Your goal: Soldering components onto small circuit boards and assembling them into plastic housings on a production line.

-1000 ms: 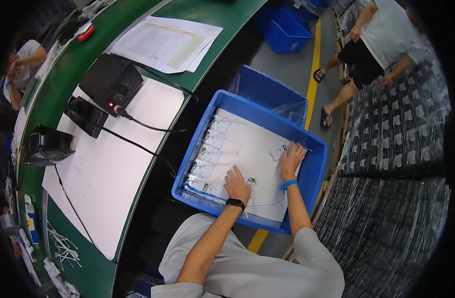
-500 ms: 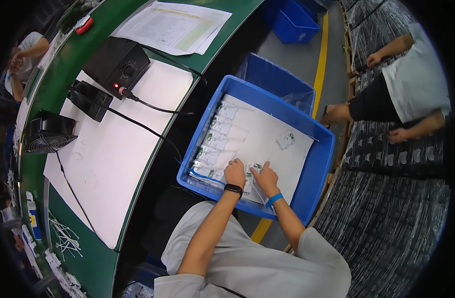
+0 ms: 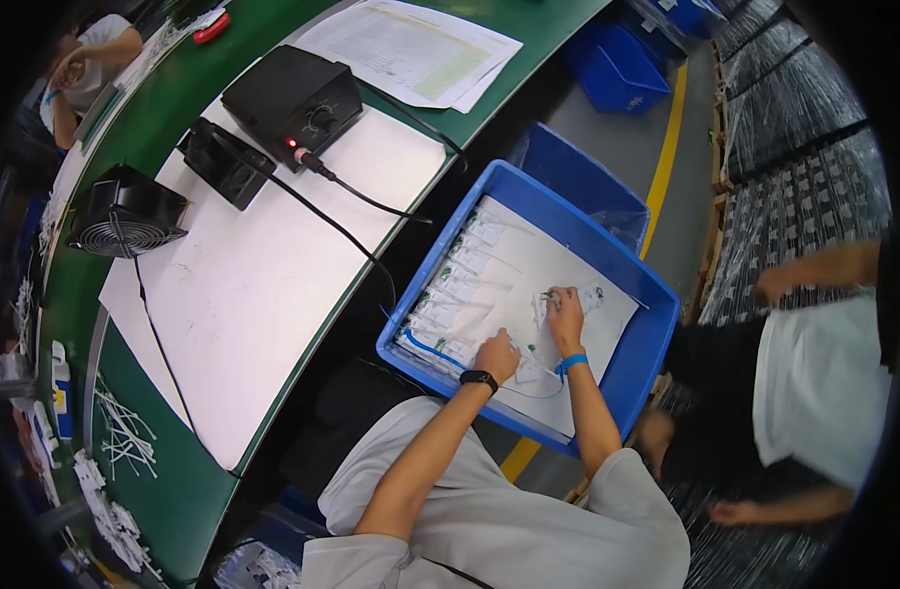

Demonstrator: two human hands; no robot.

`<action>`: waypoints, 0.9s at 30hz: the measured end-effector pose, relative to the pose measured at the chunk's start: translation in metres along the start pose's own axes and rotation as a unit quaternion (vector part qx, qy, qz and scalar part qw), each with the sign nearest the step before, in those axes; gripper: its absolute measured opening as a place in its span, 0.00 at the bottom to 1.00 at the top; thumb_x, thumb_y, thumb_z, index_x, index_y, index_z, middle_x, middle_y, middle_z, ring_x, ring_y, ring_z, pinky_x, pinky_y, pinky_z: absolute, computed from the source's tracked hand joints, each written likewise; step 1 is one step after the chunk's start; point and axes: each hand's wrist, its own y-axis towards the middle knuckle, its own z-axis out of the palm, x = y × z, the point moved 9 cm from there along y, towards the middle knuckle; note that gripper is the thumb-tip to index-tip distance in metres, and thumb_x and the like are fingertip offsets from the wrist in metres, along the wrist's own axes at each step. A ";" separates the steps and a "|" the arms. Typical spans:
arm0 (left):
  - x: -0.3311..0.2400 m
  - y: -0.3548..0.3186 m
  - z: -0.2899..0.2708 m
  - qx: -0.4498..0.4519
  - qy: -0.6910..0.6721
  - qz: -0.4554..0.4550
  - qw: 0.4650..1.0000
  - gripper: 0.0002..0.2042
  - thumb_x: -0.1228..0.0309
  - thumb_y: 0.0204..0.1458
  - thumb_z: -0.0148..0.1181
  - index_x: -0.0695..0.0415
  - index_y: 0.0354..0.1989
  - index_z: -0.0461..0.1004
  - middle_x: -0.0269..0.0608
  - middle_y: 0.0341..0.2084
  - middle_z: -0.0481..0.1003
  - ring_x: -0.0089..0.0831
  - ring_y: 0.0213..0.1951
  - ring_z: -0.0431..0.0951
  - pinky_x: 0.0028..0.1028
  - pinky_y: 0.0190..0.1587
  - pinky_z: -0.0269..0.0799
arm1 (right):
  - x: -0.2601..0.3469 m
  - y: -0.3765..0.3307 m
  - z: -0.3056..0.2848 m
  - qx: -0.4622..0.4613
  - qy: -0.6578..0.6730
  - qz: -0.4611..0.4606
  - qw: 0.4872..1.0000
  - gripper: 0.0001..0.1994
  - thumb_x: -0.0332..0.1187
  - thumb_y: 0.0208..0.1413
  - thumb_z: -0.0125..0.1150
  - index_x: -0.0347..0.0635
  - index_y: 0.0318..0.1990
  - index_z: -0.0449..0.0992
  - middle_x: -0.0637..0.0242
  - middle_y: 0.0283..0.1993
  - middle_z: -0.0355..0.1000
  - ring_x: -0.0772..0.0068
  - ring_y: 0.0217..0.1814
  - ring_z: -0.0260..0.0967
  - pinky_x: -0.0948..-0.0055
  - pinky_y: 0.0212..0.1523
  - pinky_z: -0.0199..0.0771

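A blue plastic bin sits at my knees, lined with a white sheet. A row of small clear bags with green parts lies along its left side. My left hand, black watch on the wrist, rests on bags near the bin's front edge. My right hand, blue band on the wrist, pinches a small clear bag with green parts in the bin's middle. Another such bag lies just right of it.
A green bench curves on my left, bearing a white mat, a black power box with a red light, a black fan, cables and papers. A person in white walks past on my right. More blue bins stand beyond.
My right hand moved from the bin's front edge up to its middle and closed on a small bag. The passer-by came nearer on the right. The view shifted slightly.
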 end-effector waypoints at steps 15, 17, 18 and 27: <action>0.003 -0.028 0.020 0.224 0.092 0.010 0.970 0.30 0.46 0.53 0.64 0.61 0.54 0.76 0.58 0.46 0.82 0.55 0.50 0.82 0.46 0.54 0.77 | 0.092 -0.023 0.050 0.260 -0.085 -0.251 0.928 0.17 0.16 0.45 0.59 0.43 0.43 0.80 0.58 0.46 0.71 0.51 0.49 0.71 0.59 0.48 0.75; 0.006 -0.034 0.022 0.266 0.123 0.010 0.956 0.30 0.44 0.53 0.64 0.59 0.52 0.80 0.55 0.49 0.81 0.54 0.52 0.82 0.46 0.54 0.77 | 0.094 -0.032 0.051 0.271 -0.094 -0.261 0.922 0.17 0.16 0.44 0.59 0.43 0.43 0.80 0.57 0.44 0.71 0.50 0.49 0.71 0.57 0.48 0.75; 0.004 -0.037 0.021 0.265 0.121 0.010 0.957 0.30 0.44 0.53 0.64 0.59 0.52 0.80 0.55 0.49 0.81 0.54 0.52 0.82 0.46 0.54 0.77 | 0.100 -0.040 0.054 0.282 -0.061 -0.288 0.913 0.18 0.16 0.44 0.58 0.42 0.43 0.80 0.57 0.45 0.71 0.50 0.50 0.71 0.57 0.48 0.75; 0.006 -0.056 0.021 0.271 0.215 0.003 0.938 0.28 0.46 0.53 0.64 0.58 0.52 0.81 0.52 0.51 0.81 0.50 0.54 0.81 0.47 0.57 0.75 | 0.160 -0.051 0.079 0.237 -0.056 -0.386 0.890 0.22 0.19 0.48 0.59 0.42 0.53 0.77 0.58 0.47 0.70 0.53 0.49 0.71 0.61 0.48 0.75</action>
